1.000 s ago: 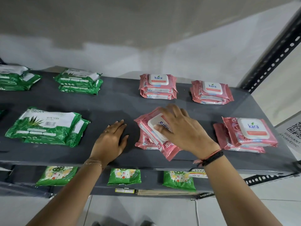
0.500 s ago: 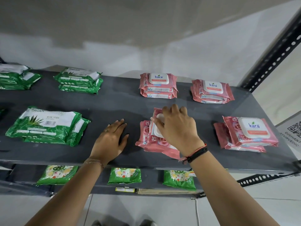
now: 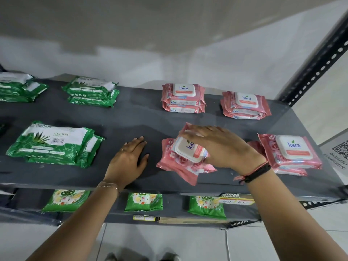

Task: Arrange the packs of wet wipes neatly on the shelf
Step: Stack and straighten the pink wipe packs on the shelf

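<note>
On the dark grey shelf (image 3: 131, 117) lie stacks of wet wipes. My right hand (image 3: 222, 147) grips a pink pack (image 3: 188, 149) by its white lid, tilted askew on top of another pink pack (image 3: 167, 161) at the front middle. My left hand (image 3: 128, 161) rests flat and open on the shelf just left of them. Other pink stacks sit at the back middle (image 3: 183, 97), back right (image 3: 244, 105) and front right (image 3: 290, 153). Green aloe packs lie at the front left (image 3: 54, 146), back left (image 3: 90, 91) and far left (image 3: 17, 89).
A perforated black upright (image 3: 316, 63) frames the right side, and an upper shelf hangs overhead. On the lower shelf lie three green packs (image 3: 144, 201) and a price tag (image 3: 235, 199). A QR-code sign (image 3: 339, 153) stands at the right edge.
My right hand has turned the top pink pack, so its white lid now shows beside the palm, still askew on the lower pack. My left hand has stayed put.
</note>
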A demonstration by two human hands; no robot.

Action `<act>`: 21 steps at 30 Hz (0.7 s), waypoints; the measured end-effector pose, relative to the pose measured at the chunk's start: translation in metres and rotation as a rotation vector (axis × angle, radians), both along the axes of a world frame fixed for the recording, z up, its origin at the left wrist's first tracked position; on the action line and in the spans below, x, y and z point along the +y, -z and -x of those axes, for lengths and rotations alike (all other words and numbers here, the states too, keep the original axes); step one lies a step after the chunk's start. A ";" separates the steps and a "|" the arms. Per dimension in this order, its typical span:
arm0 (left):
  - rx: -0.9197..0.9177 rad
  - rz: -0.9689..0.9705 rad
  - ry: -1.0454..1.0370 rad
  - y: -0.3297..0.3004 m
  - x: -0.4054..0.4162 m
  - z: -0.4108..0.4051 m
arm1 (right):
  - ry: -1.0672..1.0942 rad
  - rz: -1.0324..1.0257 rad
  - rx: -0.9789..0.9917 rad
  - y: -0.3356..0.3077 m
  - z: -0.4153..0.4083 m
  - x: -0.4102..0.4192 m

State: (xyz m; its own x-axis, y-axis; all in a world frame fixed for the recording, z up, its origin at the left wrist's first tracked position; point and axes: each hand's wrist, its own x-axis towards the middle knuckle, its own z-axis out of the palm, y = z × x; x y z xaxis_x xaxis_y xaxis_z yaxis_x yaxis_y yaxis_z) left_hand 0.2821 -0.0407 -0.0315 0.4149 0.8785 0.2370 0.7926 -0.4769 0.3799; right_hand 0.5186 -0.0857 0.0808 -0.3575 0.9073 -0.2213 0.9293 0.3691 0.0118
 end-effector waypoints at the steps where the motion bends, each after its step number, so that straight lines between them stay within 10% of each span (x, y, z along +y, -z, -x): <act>1: -0.002 -0.001 -0.001 0.000 0.000 0.000 | 0.027 -0.045 -0.001 0.001 0.000 0.000; 21: 0.001 0.003 -0.020 0.004 0.001 0.000 | 0.124 -0.113 0.157 0.021 0.006 0.002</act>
State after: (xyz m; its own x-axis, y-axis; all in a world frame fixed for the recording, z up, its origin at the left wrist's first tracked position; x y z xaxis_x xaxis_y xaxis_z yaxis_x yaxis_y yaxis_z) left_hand 0.2825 -0.0400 -0.0352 0.3974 0.8874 0.2337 0.8025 -0.4595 0.3806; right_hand 0.5127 -0.0841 0.0601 -0.2637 0.9623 -0.0664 0.9612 0.2564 -0.1021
